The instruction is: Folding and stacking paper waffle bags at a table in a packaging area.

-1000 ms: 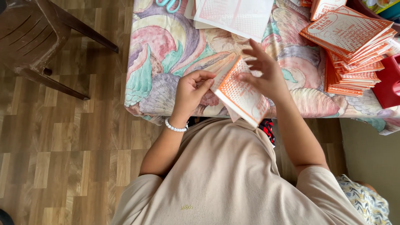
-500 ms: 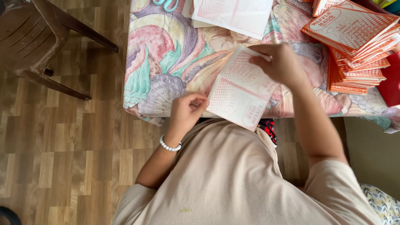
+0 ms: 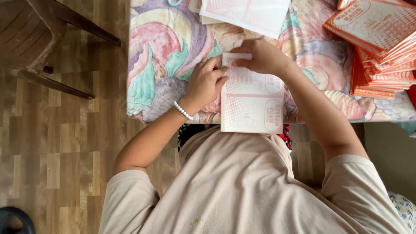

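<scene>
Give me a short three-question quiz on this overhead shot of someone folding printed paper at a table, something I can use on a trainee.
1. True or false: both hands touch the pale printed sheet.
2. Which wrist wears the white bead bracelet?
A. left
B. right
C. neither
3. Fill in: the stack of orange printed packets lies on the person's ____ side of the patterned tablecloth.

Key:
1. True. The left hand presses the sheet's left edge and the right hand holds down its folded top edge.
2. A.
3. Right.
</scene>
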